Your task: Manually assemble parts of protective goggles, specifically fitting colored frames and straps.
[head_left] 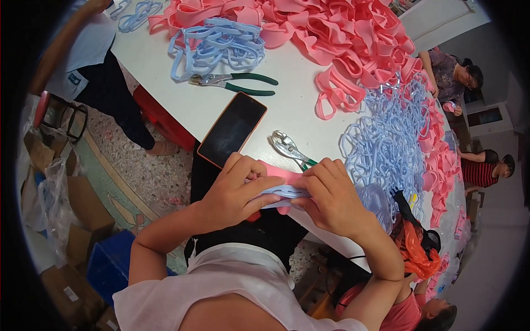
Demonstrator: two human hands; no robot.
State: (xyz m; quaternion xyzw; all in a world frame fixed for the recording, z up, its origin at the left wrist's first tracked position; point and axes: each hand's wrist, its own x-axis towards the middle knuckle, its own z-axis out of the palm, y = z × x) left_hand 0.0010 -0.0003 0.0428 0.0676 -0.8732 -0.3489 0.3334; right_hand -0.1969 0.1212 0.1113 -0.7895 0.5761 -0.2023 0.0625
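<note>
Both hands pinch tight, left hand [234, 193] and right hand [331, 196] closed on the pale blue plastic piece [284, 193] against the pink strap [279, 172], which could slip sideways under uneven pressure.

Pink strap [276, 170], pale blue frame [284, 192], green-handled pliers [234, 81], white table [165, 60].

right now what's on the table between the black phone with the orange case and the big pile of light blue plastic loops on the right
In the head view, silver pliers with green handles lie between the phone and the blue loops, on bare white table.
</note>
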